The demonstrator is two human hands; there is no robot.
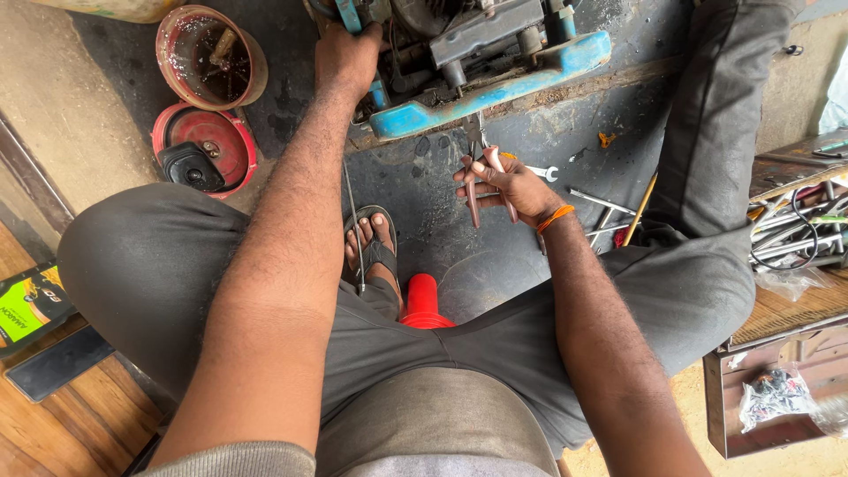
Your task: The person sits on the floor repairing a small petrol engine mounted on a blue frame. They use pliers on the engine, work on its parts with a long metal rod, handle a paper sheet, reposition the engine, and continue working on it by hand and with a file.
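Oil-darkened floor (pixel 495 238) lay under us as we sat low over it, knees spread, one sandalled foot (pixel 371 247) planted between them, seemingly for balance. Nearest to us, our right hand (pixel 517 187) held a pair of pliers (pixel 484 181) by the reddish handles, fingers wrapped around them, nose pointing toward the machine. A spanner (pixel 546 173) and loose rods lay on the floor just beside that hand, within easy reach. Farther out, our left hand (pixel 346 55) gripped the edge of the blue-framed engine (pixel 481 53), fingers closed over it as if to steady it. Left of that arm sat a red round cover (pixel 205 146) and a grimy bowl (pixel 212 57), set apart from the work.
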